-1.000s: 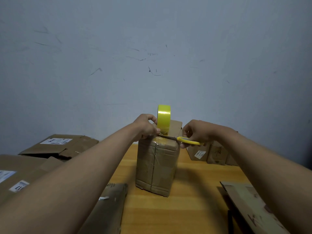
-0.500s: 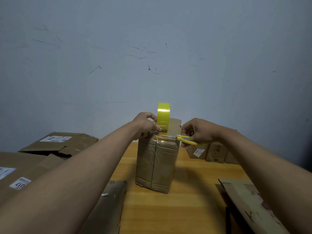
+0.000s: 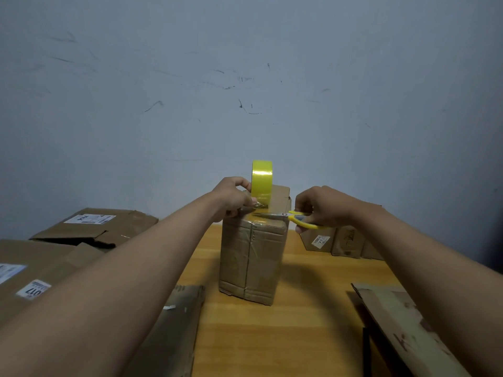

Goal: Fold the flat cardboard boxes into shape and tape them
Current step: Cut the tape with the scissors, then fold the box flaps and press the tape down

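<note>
The box (image 3: 251, 257) is stood upright on the desk (image 3: 299, 336), its front seam already taped. The tape roll (image 3: 261, 180) is held on edge at the box top, gripped by the left hand (image 3: 234, 198). The scissors (image 3: 296, 217) are clasped in the right hand (image 3: 324, 208); since a second ago their blades have been brought in to the strip, so the cut is judged imminent. Flat boxes (image 3: 89, 227) are left lying alongside.

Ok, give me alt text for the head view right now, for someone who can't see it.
Left hand holds a yellow tape roll upright on a standing cardboard box while the right hand brings yellow-handled scissors to the tape. Flat boxes surround the wooden table.
</note>
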